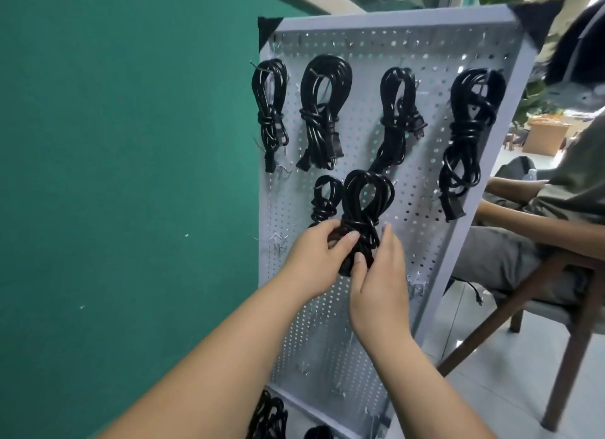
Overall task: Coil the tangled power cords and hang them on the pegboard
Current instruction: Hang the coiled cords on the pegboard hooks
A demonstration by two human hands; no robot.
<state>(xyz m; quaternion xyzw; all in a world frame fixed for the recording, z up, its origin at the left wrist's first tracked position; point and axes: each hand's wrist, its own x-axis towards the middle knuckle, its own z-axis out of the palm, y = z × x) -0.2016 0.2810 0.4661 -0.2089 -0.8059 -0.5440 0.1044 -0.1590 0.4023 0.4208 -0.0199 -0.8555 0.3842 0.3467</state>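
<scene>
The left hand (314, 258) and the right hand (379, 291) both hold one black coiled power cord (366, 193) against the middle of the pale grey perforated metal pegboard (422, 216); the left hand grips the wrapped waist of the coil with curled fingers, and the right hand pinches the lower end of the bundle between thumb and fingers, the index finger raised beside the wrap. The upper loop of this cord lies against the board; whether it sits on a hook I cannot tell. Along the top edge of the pegboard hang four more black coiled cords (324, 111), each apart from the next; a smaller black coil (324, 199) hangs just left of the held one, nearer the left edge. Below the bottom edge lie further black cords (268, 415). Left of the pegboard stands a green wall (114, 177); right of it a person in grey trousers (497, 258) sits on a brown wooden chair (569, 347).
</scene>
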